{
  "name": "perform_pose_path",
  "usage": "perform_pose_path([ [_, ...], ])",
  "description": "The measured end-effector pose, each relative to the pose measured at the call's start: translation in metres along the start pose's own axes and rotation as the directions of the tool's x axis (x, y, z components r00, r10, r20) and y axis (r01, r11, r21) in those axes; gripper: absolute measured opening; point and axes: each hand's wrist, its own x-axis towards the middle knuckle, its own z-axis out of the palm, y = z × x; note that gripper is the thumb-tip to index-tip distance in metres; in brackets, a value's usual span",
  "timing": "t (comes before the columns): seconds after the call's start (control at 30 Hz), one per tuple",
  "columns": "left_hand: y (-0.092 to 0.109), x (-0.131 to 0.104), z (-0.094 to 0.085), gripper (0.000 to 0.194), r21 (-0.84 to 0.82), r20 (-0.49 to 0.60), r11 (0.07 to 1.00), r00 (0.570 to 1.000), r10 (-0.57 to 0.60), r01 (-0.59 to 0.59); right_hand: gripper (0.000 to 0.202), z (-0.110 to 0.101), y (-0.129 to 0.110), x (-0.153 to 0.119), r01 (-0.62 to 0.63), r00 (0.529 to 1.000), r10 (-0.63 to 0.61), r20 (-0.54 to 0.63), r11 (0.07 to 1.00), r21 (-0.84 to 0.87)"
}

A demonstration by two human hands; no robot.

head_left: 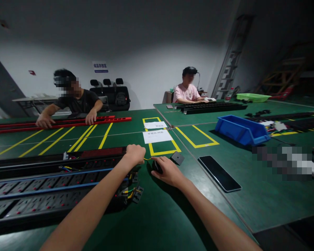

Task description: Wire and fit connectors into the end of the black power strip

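Note:
My left hand [136, 153] is closed at the right end of the dark, red-faced strip [102, 153]; what its fingers grip is hidden. A short yellow wire [147, 159] spans the gap between both hands. My right hand [169, 171] is closed on a small black part [157, 167], mostly covered by the fingers. Just beyond that hand lies a black square block [177, 158] with a small hole. Black power strips [42, 184] with rows of sockets and blue edges lie at left. From their right ends stick out black connectors [137, 194] on yellow and green wires.
A phone [219, 173] lies right of my right arm. Beyond it stand a blue bin [242, 129] and a green tray [253, 97]. Paper labels [157, 136] lie ahead. One person [77, 101] handles red rails [117, 119]; another [187, 92] sits behind black rails [214, 108].

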Motion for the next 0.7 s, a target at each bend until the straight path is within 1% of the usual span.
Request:
perform_pose_path([
  [0.1,0.007,0.005,0.005,0.035,0.022,0.027,1.0,1.0,-0.009,0.009,0.054,0.001,0.001,0.001,0.006,1.0,-0.006,0.006,1.0,-0.021],
  [0.2,0.01,0.008,0.009,0.034,0.034,0.038,0.999,0.999,-0.004,0.003,0.053,0.0,0.002,0.001,0.016,1.0,-0.016,0.011,1.0,-0.021],
  [0.37,0.006,0.011,0.014,0.029,0.045,0.041,0.999,0.999,0.026,-0.028,0.051,-0.001,0.002,0.0,0.021,1.0,-0.021,0.015,1.0,-0.015],
  [0.5,0.004,0.01,0.017,0.029,0.045,0.033,0.996,0.996,0.08,-0.081,0.052,-0.001,0.001,0.0,0.027,1.0,-0.027,0.003,0.999,-0.033],
  [0.6,0.0,0.004,0.011,0.029,0.048,-0.024,0.992,0.992,0.121,-0.12,0.053,0.0,-0.001,0.0,0.01,1.0,-0.01,0.001,0.999,-0.051],
  [0.7,-0.011,-0.007,-0.002,0.022,0.044,-0.165,0.989,0.976,0.145,-0.139,0.054,0.001,-0.003,0.001,-0.003,1.0,0.003,-0.002,0.998,-0.058],
])
